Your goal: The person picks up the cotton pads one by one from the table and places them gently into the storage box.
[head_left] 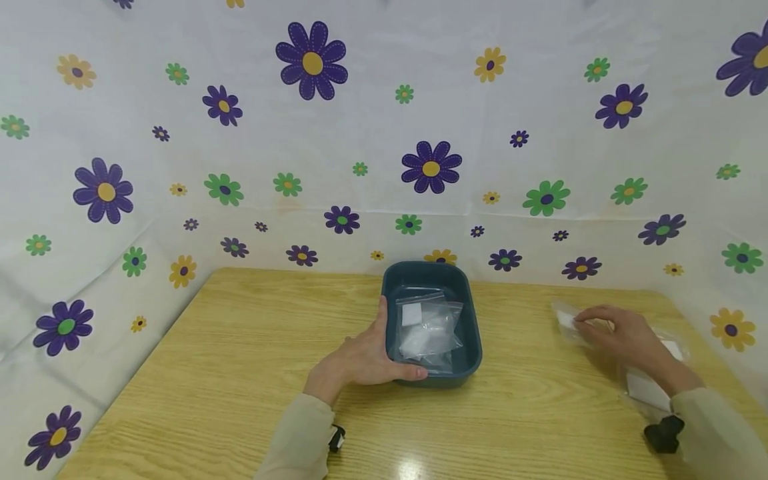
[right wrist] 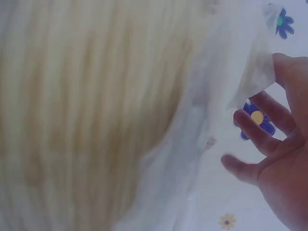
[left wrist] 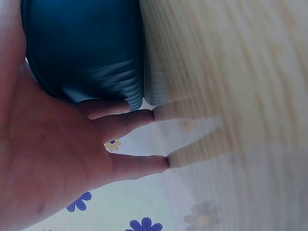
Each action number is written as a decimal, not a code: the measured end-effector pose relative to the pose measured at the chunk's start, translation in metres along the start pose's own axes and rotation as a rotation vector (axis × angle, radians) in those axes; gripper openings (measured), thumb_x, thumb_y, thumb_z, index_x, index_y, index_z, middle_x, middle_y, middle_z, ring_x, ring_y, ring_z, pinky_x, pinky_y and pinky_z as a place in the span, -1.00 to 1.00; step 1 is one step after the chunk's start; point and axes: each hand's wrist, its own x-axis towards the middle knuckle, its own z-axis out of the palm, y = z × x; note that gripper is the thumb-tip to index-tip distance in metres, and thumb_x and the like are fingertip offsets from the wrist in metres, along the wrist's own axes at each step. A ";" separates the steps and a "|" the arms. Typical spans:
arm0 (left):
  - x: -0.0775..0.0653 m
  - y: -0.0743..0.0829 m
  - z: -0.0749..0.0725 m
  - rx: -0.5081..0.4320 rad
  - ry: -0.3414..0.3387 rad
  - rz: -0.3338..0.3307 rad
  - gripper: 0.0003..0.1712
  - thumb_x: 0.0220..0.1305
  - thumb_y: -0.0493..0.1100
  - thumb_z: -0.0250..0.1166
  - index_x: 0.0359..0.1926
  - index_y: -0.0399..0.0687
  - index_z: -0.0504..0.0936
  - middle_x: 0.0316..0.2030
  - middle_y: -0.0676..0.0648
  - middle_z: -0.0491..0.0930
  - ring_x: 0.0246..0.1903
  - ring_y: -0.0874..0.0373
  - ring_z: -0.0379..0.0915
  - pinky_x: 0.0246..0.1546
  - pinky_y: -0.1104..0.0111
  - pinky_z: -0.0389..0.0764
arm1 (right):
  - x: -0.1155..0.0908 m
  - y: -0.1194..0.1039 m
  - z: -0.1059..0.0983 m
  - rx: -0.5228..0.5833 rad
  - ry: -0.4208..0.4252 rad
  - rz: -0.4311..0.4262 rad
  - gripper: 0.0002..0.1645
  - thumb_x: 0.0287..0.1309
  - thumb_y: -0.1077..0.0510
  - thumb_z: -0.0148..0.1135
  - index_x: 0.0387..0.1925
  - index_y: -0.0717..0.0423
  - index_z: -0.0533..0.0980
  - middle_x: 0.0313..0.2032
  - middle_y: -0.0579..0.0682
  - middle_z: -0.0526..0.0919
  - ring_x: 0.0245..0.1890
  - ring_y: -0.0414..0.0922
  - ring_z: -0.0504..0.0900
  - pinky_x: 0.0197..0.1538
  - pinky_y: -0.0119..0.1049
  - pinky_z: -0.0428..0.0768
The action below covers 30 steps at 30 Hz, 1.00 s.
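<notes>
A dark blue plastic bin [head_left: 474,347] stands on the wooden table, with clear zip bags [head_left: 429,333] lying in it, one bearing a white label. My left hand [head_left: 363,357] rests on its near left corner, thumb along the front rim. In the left wrist view the fingers [left wrist: 139,166] extend straight beside the bin's wall, tips at the tabletop. Off to the right, my right hand [head_left: 624,340] pinches a clear plastic bag [head_left: 566,320] with a white label. The right wrist view has that bag [right wrist: 257,72] between thumb and finger, the other fingers spread.
More clear bags with white labels [head_left: 648,390] lie on the table [head_left: 252,347] under the right forearm. A white flower-print cloth [head_left: 360,133] stands behind the table and along both sides. Dark wrist devices [head_left: 664,433] show at the sleeves.
</notes>
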 end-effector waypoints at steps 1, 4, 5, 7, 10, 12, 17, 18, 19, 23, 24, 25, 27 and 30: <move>0.000 0.000 0.000 0.001 0.000 -0.001 0.70 -0.14 0.62 0.43 0.62 0.19 -0.58 0.65 -0.10 -0.08 0.52 -0.26 0.15 0.51 -0.32 -0.01 | 0.000 -0.002 0.000 -0.006 0.029 -0.020 -0.82 0.33 0.15 0.34 -0.11 0.11 0.74 -0.02 0.31 0.75 0.00 0.22 0.68 0.00 0.21 0.63; 0.001 0.000 0.000 0.001 0.000 0.002 0.70 -0.13 0.61 0.43 0.62 0.17 -0.57 0.64 -0.11 -0.08 0.53 -0.25 0.15 0.51 -0.33 -0.04 | 0.001 -0.009 0.001 -0.017 0.094 -0.067 -0.88 0.28 0.16 0.40 -0.17 0.03 0.75 -0.09 0.19 0.78 -0.10 -0.41 0.62 -0.11 0.00 0.70; 0.001 0.000 0.000 0.001 -0.001 0.002 0.70 -0.13 0.61 0.43 0.62 0.17 -0.58 0.65 -0.11 -0.08 0.53 -0.25 0.15 0.51 -0.33 -0.05 | 0.001 -0.011 0.001 -0.026 0.114 -0.080 -0.89 0.26 0.17 0.41 -0.19 0.00 0.75 -0.11 0.15 0.79 -0.14 -0.58 0.51 -0.16 -0.07 0.71; 0.001 0.000 0.000 -0.003 0.002 0.007 0.70 -0.13 0.60 0.44 0.62 0.16 -0.57 0.64 -0.12 -0.08 0.53 -0.24 0.14 0.51 -0.35 -0.07 | 0.003 -0.016 0.002 -0.026 0.138 -0.109 -0.89 0.23 0.20 0.43 -0.21 -0.03 0.75 -0.13 0.12 0.80 -0.12 -0.76 0.31 -0.22 -0.12 0.74; 0.001 0.000 0.000 -0.008 0.004 0.011 0.70 -0.13 0.59 0.45 0.62 0.17 -0.58 0.64 -0.13 -0.08 0.54 -0.25 0.13 0.51 -0.36 -0.07 | 0.005 -0.023 0.002 -0.023 0.162 -0.140 -0.86 0.19 0.24 0.45 -0.23 -0.04 0.74 -0.15 0.10 0.80 -0.14 -0.70 0.39 -0.25 -0.14 0.76; 0.002 0.000 0.000 -0.012 0.003 0.010 0.70 -0.13 0.60 0.45 0.62 0.18 -0.59 0.64 -0.12 -0.07 0.54 -0.26 0.13 0.50 -0.36 -0.05 | 0.006 -0.027 0.003 -0.034 0.175 -0.167 -0.84 0.16 0.26 0.47 -0.24 -0.05 0.74 -0.16 0.09 0.80 -0.15 -0.58 0.51 -0.26 -0.12 0.77; 0.001 0.001 0.000 -0.015 -0.003 0.002 0.70 -0.12 0.59 0.44 0.61 0.21 -0.61 0.64 -0.13 -0.07 0.53 -0.27 0.13 0.49 -0.36 -0.01 | 0.009 -0.039 0.004 -0.055 0.217 -0.243 -0.77 0.07 0.31 0.50 -0.25 -0.05 0.74 -0.19 0.03 0.80 -0.16 -0.49 0.58 -0.30 -0.17 0.76; 0.001 0.000 0.000 -0.013 -0.002 0.003 0.70 -0.12 0.59 0.44 0.61 0.20 -0.61 0.64 -0.13 -0.07 0.53 -0.27 0.14 0.49 -0.36 -0.01 | 0.010 -0.041 0.004 -0.054 0.226 -0.257 -0.76 0.06 0.32 0.50 -0.25 -0.05 0.74 -0.19 0.02 0.80 -0.16 -0.50 0.57 -0.30 -0.18 0.75; 0.001 0.000 0.000 -0.010 -0.001 0.004 0.70 -0.12 0.59 0.45 0.61 0.19 -0.61 0.64 -0.13 -0.07 0.53 -0.26 0.14 0.49 -0.36 -0.02 | 0.010 -0.044 0.004 -0.054 0.235 -0.274 -0.75 0.04 0.33 0.51 -0.26 -0.05 0.74 -0.20 0.01 0.80 -0.17 -0.49 0.59 -0.31 -0.19 0.75; 0.001 0.000 0.000 -0.015 0.000 0.009 0.70 -0.10 0.57 0.46 0.61 0.16 -0.60 0.65 -0.13 -0.08 0.54 -0.23 0.13 0.50 -0.36 -0.06 | 0.013 -0.057 0.005 -0.063 0.263 -0.332 -0.73 -0.01 0.34 0.53 -0.27 -0.04 0.74 -0.21 -0.02 0.80 -0.20 -0.31 0.67 -0.32 -0.22 0.75; 0.001 0.000 0.000 -0.018 0.001 0.012 0.70 -0.10 0.56 0.46 0.61 0.14 -0.60 0.65 -0.14 -0.08 0.54 -0.22 0.13 0.50 -0.37 -0.10 | 0.014 -0.060 0.005 -0.064 0.268 -0.342 -0.72 -0.02 0.34 0.53 -0.27 -0.05 0.74 -0.21 -0.02 0.79 -0.21 -0.27 0.68 -0.32 -0.24 0.74; 0.001 0.001 0.000 -0.025 0.001 0.015 0.70 -0.10 0.55 0.47 0.61 0.13 -0.60 0.65 -0.13 -0.08 0.54 -0.21 0.12 0.50 -0.39 -0.11 | 0.014 -0.064 0.005 -0.068 0.276 -0.353 -0.72 -0.03 0.34 0.54 -0.27 -0.04 0.75 -0.21 -0.03 0.80 -0.22 -0.22 0.70 -0.32 -0.25 0.74; 0.002 0.000 0.000 -0.034 0.003 0.022 0.70 -0.09 0.54 0.48 0.61 0.13 -0.61 0.65 -0.13 -0.09 0.55 -0.21 0.12 0.48 -0.41 -0.15 | 0.016 -0.072 0.005 -0.067 0.285 -0.376 -0.71 -0.05 0.35 0.54 -0.27 -0.04 0.75 -0.21 -0.04 0.80 -0.23 -0.15 0.71 -0.32 -0.26 0.72; 0.003 0.000 0.001 -0.045 0.008 0.034 0.71 -0.09 0.52 0.48 0.61 0.14 -0.62 0.65 -0.13 -0.10 0.55 -0.21 0.12 0.47 -0.43 -0.16 | 0.020 -0.085 0.004 -0.058 0.293 -0.407 -0.70 -0.07 0.37 0.54 -0.28 -0.02 0.75 -0.22 -0.05 0.80 -0.26 -0.09 0.73 -0.30 -0.27 0.71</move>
